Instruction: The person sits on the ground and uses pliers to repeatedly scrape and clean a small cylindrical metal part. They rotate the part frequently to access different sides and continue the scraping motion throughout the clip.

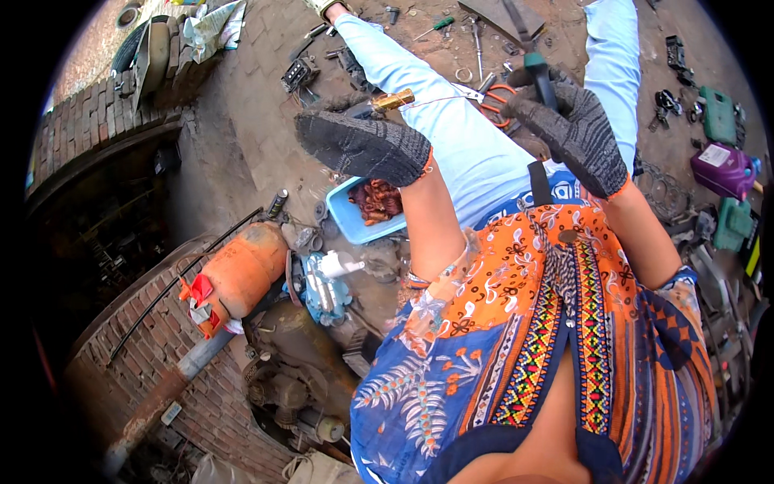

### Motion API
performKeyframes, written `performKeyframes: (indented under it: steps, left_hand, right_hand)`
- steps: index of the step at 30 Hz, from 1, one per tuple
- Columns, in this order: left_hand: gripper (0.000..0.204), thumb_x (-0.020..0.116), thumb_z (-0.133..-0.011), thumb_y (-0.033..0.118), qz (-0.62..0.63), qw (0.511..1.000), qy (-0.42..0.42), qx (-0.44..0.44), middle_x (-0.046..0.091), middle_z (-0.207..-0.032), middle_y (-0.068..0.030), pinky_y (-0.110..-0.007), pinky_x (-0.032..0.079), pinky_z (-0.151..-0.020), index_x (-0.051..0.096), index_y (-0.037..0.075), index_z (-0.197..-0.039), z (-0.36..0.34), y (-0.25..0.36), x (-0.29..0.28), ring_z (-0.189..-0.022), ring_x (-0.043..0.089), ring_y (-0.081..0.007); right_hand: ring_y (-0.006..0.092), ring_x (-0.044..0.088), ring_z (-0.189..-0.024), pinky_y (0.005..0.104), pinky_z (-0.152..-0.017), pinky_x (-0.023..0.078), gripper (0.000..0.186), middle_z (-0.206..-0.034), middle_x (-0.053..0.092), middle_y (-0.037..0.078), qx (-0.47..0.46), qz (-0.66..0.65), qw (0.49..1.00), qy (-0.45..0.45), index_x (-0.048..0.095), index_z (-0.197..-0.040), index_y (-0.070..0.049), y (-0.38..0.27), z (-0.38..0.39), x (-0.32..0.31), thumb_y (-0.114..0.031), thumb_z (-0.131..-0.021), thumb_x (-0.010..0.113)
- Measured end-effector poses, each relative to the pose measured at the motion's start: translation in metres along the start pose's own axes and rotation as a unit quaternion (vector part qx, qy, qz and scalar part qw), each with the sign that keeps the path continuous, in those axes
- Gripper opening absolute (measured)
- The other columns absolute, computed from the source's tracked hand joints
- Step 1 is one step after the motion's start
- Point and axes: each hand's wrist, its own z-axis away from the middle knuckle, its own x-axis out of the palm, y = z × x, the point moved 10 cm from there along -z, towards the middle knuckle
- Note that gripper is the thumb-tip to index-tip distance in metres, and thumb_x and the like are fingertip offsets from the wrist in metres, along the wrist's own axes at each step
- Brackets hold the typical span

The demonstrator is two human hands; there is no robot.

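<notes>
L gloved hand (371, 149): amber handle (394, 100) at its fingers, can't tell if gripped, in front of L leg (380, 55). Orange-handled tool (485, 103) btwn hands. R gloved hand (571, 131): fingers clamped on green-black handle (541, 79), btwn legs.

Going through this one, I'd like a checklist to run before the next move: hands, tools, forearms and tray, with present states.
1. Left hand and right hand gloved: ok.
2. Green-handled tool gripped: ok, in the right hand.
3. Amber-coloured piece held: ok, in the left hand.
4. Left forearm covered: not ok, bare.
5. Orange-handled cutters clear of the right hand: cannot tell, overlapping in view.
6. Blue tray upright: ok, coppery pieces inside.
</notes>
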Motion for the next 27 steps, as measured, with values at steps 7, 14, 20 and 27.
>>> performKeyframes:
  steps: [7, 14, 20, 27]
  left_hand:
    - [0.033, 0.05, -0.093, 0.034, 0.04, 0.999, 0.017, -0.012, 0.054, -0.065, -0.0059, -0.026, 0.043, -0.047, 0.052, 0.003, -0.082, 0.012, 0.002, 0.004, -0.052, 0.05, -0.013]
    - [0.033, 0.05, -0.093, 0.035, 0.067, 0.997, 0.018, -0.033, 0.054, -0.066, -0.0058, -0.027, 0.043, -0.049, 0.052, 0.003, -0.083, 0.026, -0.001, 0.009, -0.053, 0.05, -0.0132]
    - [0.033, 0.049, -0.093, 0.035, 0.075, 0.996, 0.021, -0.044, 0.053, -0.066, -0.0057, -0.027, 0.044, -0.05, 0.052, 0.004, -0.083, 0.031, 0.002, 0.007, -0.054, 0.05, -0.0134]
    - [0.033, 0.049, -0.093, 0.036, 0.112, 0.989, 0.013, -0.1, 0.053, -0.067, -0.0055, -0.027, 0.044, -0.051, 0.052, 0.004, -0.083, 0.029, -0.021, 0.018, -0.055, 0.05, -0.0135]
  right_hand:
    - [0.0188, 0.059, -0.084, 0.0309, -0.077, 0.048, 0.022, -0.093, 0.063, 0.012, -0.121, -0.01, 0.99, 0.071, 0.07, -0.091, -0.004, -0.05, -0.019, 0.0, -0.021, -0.077, 0.072]
    - [0.0268, 0.059, -0.084, 0.0385, -0.075, 0.047, 0.026, -0.085, 0.063, 0.014, -0.136, 0.105, 0.983, 0.063, 0.068, -0.08, -0.005, -0.052, -0.021, 0.033, -0.027, -0.067, 0.077]
    - [0.0203, 0.058, -0.071, 0.0343, -0.065, 0.045, 0.026, -0.075, 0.06, 0.013, -0.148, 0.155, 0.976, 0.047, 0.066, -0.078, 0.0, -0.053, -0.016, 0.043, -0.024, -0.072, 0.075]
    - [0.0229, 0.055, -0.069, 0.0357, -0.067, 0.044, 0.024, -0.071, 0.058, 0.012, -0.195, 0.153, 0.968, 0.039, 0.062, -0.078, -0.001, -0.059, -0.01, 0.037, -0.022, -0.074, 0.073]
